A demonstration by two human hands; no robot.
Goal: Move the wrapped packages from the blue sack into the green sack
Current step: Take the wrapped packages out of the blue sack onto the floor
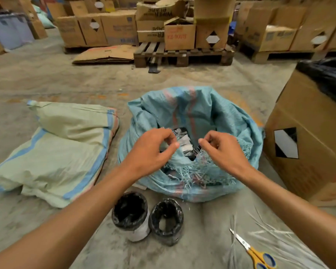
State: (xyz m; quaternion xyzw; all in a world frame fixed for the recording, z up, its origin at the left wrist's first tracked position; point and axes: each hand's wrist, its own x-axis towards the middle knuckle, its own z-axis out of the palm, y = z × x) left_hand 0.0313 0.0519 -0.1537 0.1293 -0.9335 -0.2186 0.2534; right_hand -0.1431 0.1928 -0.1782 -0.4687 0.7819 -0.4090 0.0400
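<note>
- Left hand (150, 150): fingers curled, thumb and forefinger pinching the near rim of the blue sack (221, 121) at its left side.
- Right hand (224, 150): fingers curled likewise, pinching the frayed rim at the right; the two hands appear to be pulling the mouth open.
- Inside the mouth, between the hands, one wrapped package (183, 141) shows, black and glossy with a pale patch. It lies in the blue sack.
- Two black-wrapped rolls (131, 214) stand on the floor just in front of the blue sack, touching or nearly so. They are out of the sack but in neither one.
- Green sack (66, 152): lying flat and folded to the left, mouth not opened. Nothing seen inside.
- Judgement: transfer barely begun; no package confirmed delivered.
- Scissors (254, 253) lie at lower right among cut strands.
- Not determinable: the count of packages left, the sack's depths being dark; whether the green sack holds anything; the fingertips' exact grip, partly hidden by fraying.
</note>
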